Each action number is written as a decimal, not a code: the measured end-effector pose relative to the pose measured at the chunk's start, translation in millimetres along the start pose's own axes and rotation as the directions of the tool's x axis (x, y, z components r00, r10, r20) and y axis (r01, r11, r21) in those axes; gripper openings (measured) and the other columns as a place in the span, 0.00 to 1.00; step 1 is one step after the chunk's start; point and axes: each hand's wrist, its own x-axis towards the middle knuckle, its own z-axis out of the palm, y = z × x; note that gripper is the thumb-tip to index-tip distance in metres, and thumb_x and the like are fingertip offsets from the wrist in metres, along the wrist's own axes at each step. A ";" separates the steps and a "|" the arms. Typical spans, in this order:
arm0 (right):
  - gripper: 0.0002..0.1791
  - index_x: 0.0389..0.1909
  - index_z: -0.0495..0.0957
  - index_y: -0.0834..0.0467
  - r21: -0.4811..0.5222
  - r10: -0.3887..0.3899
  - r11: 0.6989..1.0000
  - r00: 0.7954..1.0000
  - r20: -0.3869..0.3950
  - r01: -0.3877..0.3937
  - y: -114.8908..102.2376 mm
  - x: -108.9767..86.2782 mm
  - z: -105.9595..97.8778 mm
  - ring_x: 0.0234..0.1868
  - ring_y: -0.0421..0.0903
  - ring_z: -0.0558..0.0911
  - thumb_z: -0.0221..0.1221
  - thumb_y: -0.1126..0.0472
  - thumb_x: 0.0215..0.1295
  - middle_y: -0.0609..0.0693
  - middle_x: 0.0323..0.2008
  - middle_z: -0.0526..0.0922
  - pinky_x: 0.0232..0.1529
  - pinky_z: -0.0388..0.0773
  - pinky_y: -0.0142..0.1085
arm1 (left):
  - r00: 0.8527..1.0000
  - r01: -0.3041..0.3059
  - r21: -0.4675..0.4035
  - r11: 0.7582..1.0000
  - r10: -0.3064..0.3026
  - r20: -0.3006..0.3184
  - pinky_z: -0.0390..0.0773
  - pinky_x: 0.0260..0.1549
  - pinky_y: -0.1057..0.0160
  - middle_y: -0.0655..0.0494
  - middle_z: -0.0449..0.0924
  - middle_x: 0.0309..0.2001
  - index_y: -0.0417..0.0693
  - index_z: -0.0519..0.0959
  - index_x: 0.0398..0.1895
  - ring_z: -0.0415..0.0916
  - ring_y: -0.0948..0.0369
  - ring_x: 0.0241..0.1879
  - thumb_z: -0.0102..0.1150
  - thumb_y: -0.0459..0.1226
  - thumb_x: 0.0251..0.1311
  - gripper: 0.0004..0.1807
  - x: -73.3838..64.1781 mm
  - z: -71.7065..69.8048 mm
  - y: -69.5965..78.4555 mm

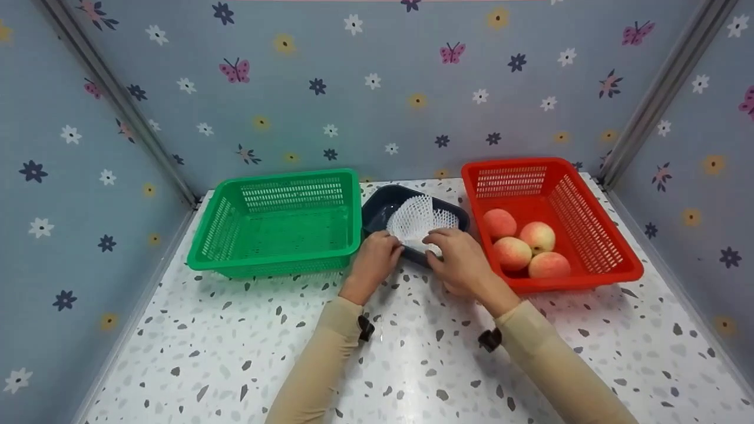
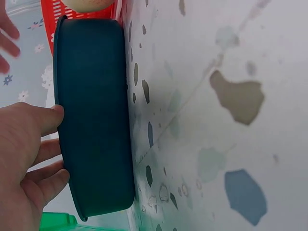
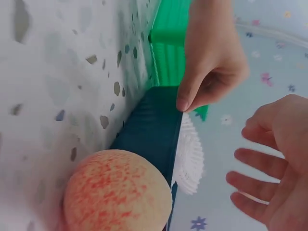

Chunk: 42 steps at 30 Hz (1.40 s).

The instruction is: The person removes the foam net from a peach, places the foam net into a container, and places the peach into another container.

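Observation:
A dark rectangular plastic tray (image 1: 377, 207) stands between the two baskets, with white foam fruit nets (image 1: 410, 219) inside it. My left hand (image 1: 374, 259) pinches the tray's near rim; in the left wrist view its thumb and fingers lie at the rim of the dark tray (image 2: 94, 120). My right hand (image 1: 462, 262) hovers over the tray's right side near the nets. In the right wrist view, the right hand's fingers (image 3: 262, 163) are spread and hold nothing. A peach (image 3: 118, 192) sits close by, in front of the tray, mostly hidden under the right hand in the head view.
A green basket (image 1: 274, 254) stands to the left, with its bare bottom showing. On the right, a red basket (image 1: 601, 277) holds several peaches (image 1: 537, 237). Patterned walls (image 1: 377, 118) enclose the speckled table (image 1: 412, 377) at the back and sides.

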 end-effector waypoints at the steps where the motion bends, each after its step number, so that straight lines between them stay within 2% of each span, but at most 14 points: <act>1: 0.13 0.44 0.84 0.58 -0.007 -0.006 1.000 1.000 -0.007 0.006 -0.3 -6.1 -1.7 0.49 0.55 0.79 0.64 0.60 0.59 0.56 0.47 0.83 0.53 0.75 0.48 | 1.000 0.000 -0.001 1.000 0.000 0.000 0.78 0.39 0.59 0.53 0.80 0.30 0.45 0.85 0.29 0.78 0.56 0.34 0.65 0.36 0.60 0.05 0.3 0.0 -0.4; 4: 0.19 0.49 0.82 0.60 -0.020 -0.007 1.000 1.000 -0.029 0.007 0.6 -24.5 -3.1 0.53 0.59 0.76 0.67 0.60 0.55 0.61 0.53 0.79 0.57 0.71 0.52 | 1.000 -0.003 -0.002 1.000 0.003 0.005 0.78 0.39 0.59 0.53 0.80 0.30 0.44 0.85 0.30 0.78 0.56 0.34 0.64 0.36 0.61 0.05 1.0 0.4 -1.3; 7: 0.27 0.55 0.77 0.62 -0.010 0.030 0.999 0.999 -0.026 -0.031 2.6 -40.5 1.0 0.59 0.63 0.71 0.68 0.60 0.53 0.64 0.60 0.73 0.60 0.67 0.55 | 1.000 -0.004 0.000 1.000 0.004 0.004 0.77 0.39 0.59 0.53 0.80 0.30 0.44 0.85 0.30 0.78 0.56 0.35 0.64 0.36 0.61 0.05 1.5 1.1 -1.8; 10: 0.36 0.62 0.70 0.64 -0.003 0.107 0.994 0.994 0.016 -0.107 4.4 -52.1 9.3 0.63 0.65 0.66 0.69 0.56 0.53 0.67 0.65 0.65 0.63 0.63 0.57 | 1.000 -0.002 0.000 1.000 0.002 0.002 0.78 0.39 0.59 0.53 0.80 0.30 0.44 0.85 0.29 0.78 0.56 0.34 0.65 0.36 0.61 0.05 1.1 1.9 -1.9; 13: 0.43 0.67 0.63 0.66 -0.033 0.195 0.981 0.979 0.060 -0.193 7.5 -58.8 20.1 0.65 0.67 0.62 0.69 0.52 0.54 0.69 0.68 0.60 0.64 0.61 0.57 | 1.000 -0.005 -0.003 1.000 0.005 0.001 0.78 0.39 0.59 0.53 0.80 0.30 0.44 0.85 0.29 0.78 0.56 0.34 0.65 0.36 0.60 0.05 0.5 2.8 -2.1; 16: 0.48 0.69 0.58 0.67 -0.053 0.261 0.965 0.963 0.071 -0.257 12.5 -61.0 31.1 0.65 0.69 0.62 0.70 0.51 0.54 0.70 0.68 0.58 0.64 0.62 0.57 | 1.000 -0.004 -0.010 1.000 0.004 -0.008 0.78 0.38 0.59 0.53 0.80 0.30 0.44 0.85 0.29 0.78 0.56 0.34 0.66 0.36 0.60 0.05 1.1 2.7 -2.6; 21: 0.47 0.67 0.58 0.70 -0.038 0.280 0.960 0.960 0.021 -0.279 22.5 -63.5 48.8 0.60 0.72 0.65 0.72 0.56 0.52 0.72 0.65 0.59 0.60 0.65 0.58 | 1.000 0.005 -0.018 1.000 -0.005 -0.006 0.77 0.39 0.59 0.53 0.80 0.31 0.43 0.85 0.30 0.78 0.56 0.34 0.66 0.36 0.60 0.05 2.0 2.3 -2.7; 28: 0.41 0.65 0.60 0.67 0.003 0.339 0.940 0.937 0.081 -0.341 25.7 -64.8 52.4 0.58 0.70 0.65 0.69 0.58 0.55 0.68 0.64 0.61 0.59 0.66 0.58 | 1.000 0.014 -0.024 1.000 -0.014 -0.004 0.78 0.40 0.59 0.53 0.80 0.31 0.43 0.85 0.30 0.78 0.56 0.35 0.66 0.35 0.59 0.04 1.6 3.2 -1.3; 32: 0.39 0.64 0.62 0.67 0.011 0.329 0.944 0.942 0.060 -0.330 25.4 -64.8 52.7 0.53 0.67 0.68 0.69 0.58 0.54 0.66 0.57 0.65 0.53 0.70 0.54 | 1.000 0.015 -0.023 1.000 -0.016 -0.010 0.78 0.39 0.59 0.52 0.79 0.32 0.43 0.85 0.32 0.78 0.56 0.35 0.66 0.34 0.59 0.03 -1.0 2.7 -1.2; 36: 0.39 0.63 0.63 0.67 0.007 0.314 0.949 0.947 0.059 -0.315 21.4 -65.9 48.6 0.49 0.66 0.70 0.70 0.58 0.53 0.65 0.53 0.67 0.49 0.71 0.53 | 1.000 0.023 -0.010 1.000 -0.023 0.016 0.77 0.42 0.59 0.51 0.78 0.35 0.42 0.83 0.35 0.77 0.55 0.39 0.66 0.34 0.59 0.04 -5.3 1.9 -0.5; 39: 0.40 0.63 0.64 0.66 0.010 0.309 0.950 0.948 0.072 -0.311 13.4 -66.0 38.9 0.50 0.66 0.70 0.71 0.57 0.53 0.65 0.55 0.67 0.49 0.72 0.54 | 0.999 0.015 -0.004 1.000 -0.014 0.030 0.76 0.45 0.60 0.50 0.78 0.40 0.41 0.82 0.40 0.76 0.55 0.43 0.64 0.35 0.60 0.08 -7.4 1.5 -0.2; 42: 0.41 0.65 0.63 0.64 0.014 0.296 0.954 0.950 0.095 -0.299 2.1 -67.6 24.9 0.53 0.65 0.70 0.72 0.55 0.53 0.64 0.58 0.67 0.51 0.74 0.55 | 1.000 -0.010 -0.010 1.000 0.010 0.016 0.74 0.50 0.60 0.49 0.77 0.43 0.40 0.81 0.44 0.74 0.54 0.47 0.63 0.34 0.60 0.10 -9.5 1.7 0.2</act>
